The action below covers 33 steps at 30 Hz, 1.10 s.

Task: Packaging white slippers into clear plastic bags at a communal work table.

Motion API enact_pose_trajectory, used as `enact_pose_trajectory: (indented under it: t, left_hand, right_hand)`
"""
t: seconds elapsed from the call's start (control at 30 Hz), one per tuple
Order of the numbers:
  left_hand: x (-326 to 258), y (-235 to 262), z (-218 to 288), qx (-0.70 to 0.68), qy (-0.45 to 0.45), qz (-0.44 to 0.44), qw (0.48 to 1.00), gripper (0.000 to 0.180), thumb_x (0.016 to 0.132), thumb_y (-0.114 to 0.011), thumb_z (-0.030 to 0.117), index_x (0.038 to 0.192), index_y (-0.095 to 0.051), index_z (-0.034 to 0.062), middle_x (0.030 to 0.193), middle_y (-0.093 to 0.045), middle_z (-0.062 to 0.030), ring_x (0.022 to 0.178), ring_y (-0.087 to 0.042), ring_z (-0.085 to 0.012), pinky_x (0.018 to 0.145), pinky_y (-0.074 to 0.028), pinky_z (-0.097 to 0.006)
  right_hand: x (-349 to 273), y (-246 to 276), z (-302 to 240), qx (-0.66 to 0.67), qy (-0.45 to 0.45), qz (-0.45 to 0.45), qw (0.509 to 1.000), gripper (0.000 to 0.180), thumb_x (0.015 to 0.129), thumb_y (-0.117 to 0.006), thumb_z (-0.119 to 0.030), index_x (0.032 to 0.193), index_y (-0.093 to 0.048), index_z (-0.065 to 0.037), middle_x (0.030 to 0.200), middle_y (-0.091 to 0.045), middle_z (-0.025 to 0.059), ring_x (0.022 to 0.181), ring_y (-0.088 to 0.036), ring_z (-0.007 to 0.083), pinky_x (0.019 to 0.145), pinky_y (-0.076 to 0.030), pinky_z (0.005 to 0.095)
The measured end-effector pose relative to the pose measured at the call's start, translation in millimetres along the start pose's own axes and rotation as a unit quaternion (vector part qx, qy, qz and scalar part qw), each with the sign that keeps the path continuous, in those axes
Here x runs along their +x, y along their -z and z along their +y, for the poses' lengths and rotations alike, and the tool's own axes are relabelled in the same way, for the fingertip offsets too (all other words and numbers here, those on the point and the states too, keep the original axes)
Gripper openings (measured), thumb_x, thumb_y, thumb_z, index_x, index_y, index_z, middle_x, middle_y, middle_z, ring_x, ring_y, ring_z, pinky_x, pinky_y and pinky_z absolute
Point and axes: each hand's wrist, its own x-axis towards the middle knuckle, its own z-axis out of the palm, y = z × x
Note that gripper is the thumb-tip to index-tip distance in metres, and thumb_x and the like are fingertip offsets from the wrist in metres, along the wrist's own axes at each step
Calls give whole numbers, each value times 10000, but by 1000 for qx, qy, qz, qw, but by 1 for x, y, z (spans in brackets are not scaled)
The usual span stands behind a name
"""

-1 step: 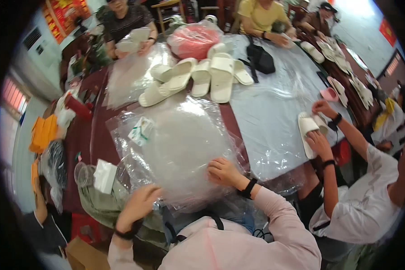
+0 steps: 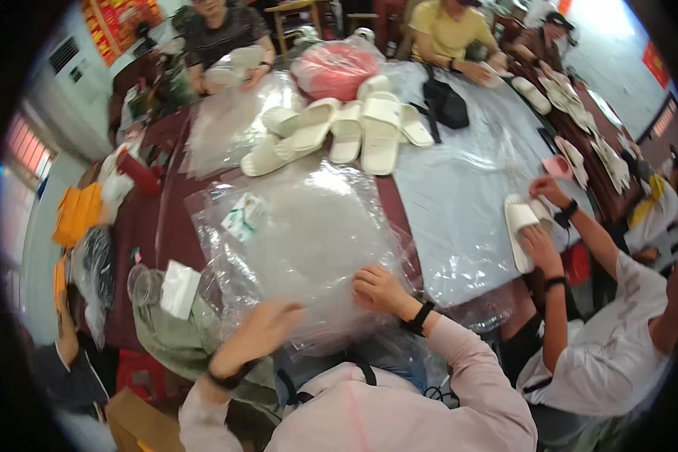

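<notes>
A stack of clear plastic bags (image 2: 309,233) lies on the table in front of me. My right hand (image 2: 378,290) rests at the near right part of the stack, its fingers curled closed on the plastic. Over the near left edge of the bags is my left hand (image 2: 267,328), blurred by motion, so its grip cannot be made out. Near the upper left of the stack sits a small white and green packet (image 2: 242,217). Just beyond the bags, several white slippers (image 2: 380,135) are heaped, some on top of others.
Left of the bags are a white box (image 2: 179,290) and a clear cup (image 2: 145,285). A red bundle in plastic (image 2: 335,66) and a black bag (image 2: 446,102) lie farther back. At right, a co-worker's hands (image 2: 542,245) handle a white slipper (image 2: 517,218); other people sit across the table.
My left hand has moved right, farther over the bags' near edge. My right hand keeps its place on the plastic. The whole view has shifted slightly.
</notes>
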Motion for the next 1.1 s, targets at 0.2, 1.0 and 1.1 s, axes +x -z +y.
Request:
enact_pose_trajectory:
  t: [0.2,1.0,1.1]
  left_hand:
    - [153,-165,47,170,-332,-77,925,428,800,-601,256,1212,-540,159,1262,-454,-223,1132,-426,-401,939,-347,-475]
    - [173,-44,-96,90,-37,294,951,209,720,-564,48,894,-673,4,953,-589,-179,865,-606,-323,761,-481,-373]
    - [164,-28,-125,-8,46,228,973,221,753,-583,98,935,-661,0,942,-593,-176,883,-604,-298,776,-478,-376]
  right_hand:
    - [4,-9,-6,-45,-6,-68,997,280,776,-487,-291,990,-560,-125,1076,-544,65,1060,-483,231,909,-374,379]
    - [101,59,-56,137,-200,32,970,305,814,-615,-213,1100,-601,-108,1221,-525,164,1121,-486,360,920,-399,420]
    - [123,26,-10,-165,-205,20,965,396,813,-621,-296,1181,-570,-161,1256,-507,139,1160,-460,342,937,-380,463]
